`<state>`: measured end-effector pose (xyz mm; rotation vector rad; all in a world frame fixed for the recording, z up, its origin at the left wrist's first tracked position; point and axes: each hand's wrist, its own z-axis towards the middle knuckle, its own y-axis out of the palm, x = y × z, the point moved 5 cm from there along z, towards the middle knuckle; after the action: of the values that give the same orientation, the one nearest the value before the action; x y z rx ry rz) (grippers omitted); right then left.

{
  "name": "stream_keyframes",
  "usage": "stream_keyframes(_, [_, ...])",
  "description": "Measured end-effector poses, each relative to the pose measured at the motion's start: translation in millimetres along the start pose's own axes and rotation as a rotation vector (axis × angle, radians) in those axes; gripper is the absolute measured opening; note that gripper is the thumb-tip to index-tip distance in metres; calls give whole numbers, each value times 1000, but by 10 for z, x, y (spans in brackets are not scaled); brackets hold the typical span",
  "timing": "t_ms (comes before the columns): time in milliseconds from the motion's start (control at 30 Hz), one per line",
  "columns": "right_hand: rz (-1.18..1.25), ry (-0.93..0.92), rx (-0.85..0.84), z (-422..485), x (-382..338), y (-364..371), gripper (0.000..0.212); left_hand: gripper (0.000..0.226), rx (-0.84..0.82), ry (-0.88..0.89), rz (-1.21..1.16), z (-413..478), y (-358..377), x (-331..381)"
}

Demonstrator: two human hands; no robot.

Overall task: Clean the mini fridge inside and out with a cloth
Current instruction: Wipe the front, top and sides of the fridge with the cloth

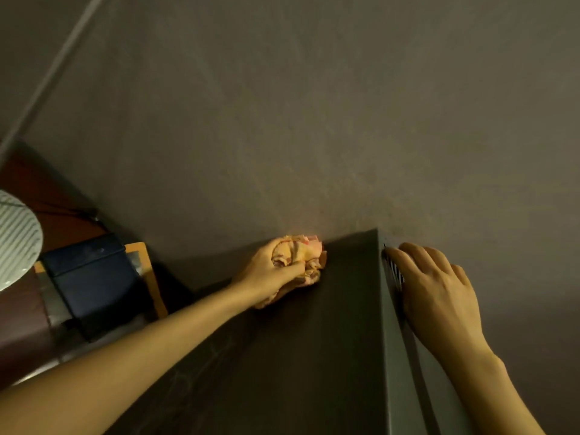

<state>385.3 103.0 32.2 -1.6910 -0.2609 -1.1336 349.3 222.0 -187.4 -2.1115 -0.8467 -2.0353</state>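
Wall (314, 120) fills the upper view. The mini fridge (314, 356) stands against it, seen from above: dark flat top, grey right side dropping away. I judge it heavy and rigid, not likely to shift under wiping pressure. The top looks smooth, so the cloth should slide easily. There's no need to grip the fridge, bracing on an edge is enough.

A dark blue box (91, 277) sits low at left, beside the fridge.

Left arm reaches long and nearly straight across the top to the far edge, close to the wall. Left hand (270, 274) is knuckles-up and presses down there. Right hand (439, 293) lies flat over the right top edge, wrist bent, steadying.

Cloth (301, 259) is yellowish, patterned and bunched in a wad on the far part of the top, just beside the wall. It's soft, light and crushable, best held as a ball in the palm.

Left fingers (292, 268) are curled round the wad and holding it. Right fingers (408, 255) are loosely spread and hold nothing, tips touching the vent slats (394, 273).
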Motion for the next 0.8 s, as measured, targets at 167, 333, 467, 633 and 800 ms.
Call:
stream_keyframes(167, [14, 6, -8, -12, 6, -11, 81, 68, -33, -25, 6, 14, -30, -83])
stream_keyframes(333, [31, 11, 26, -212, -95, -241, 74, 73, -58, -53, 31, -387, -108, -143])
stream_keyframes(467, [34, 0, 80, -500, -269, -516, 69, 63, 10, -2, 138, -947, -224, -152])
stream_keyframes(633, [33, -34, 151, -828, -544, -844, 65, 50, -21, 12, 158, -1612, -353, -256])
stream_keyframes(800, [9, -46, 158, -1058, -761, -1047, 70, 42, -38, -11, 127, -2202, -474, -457])
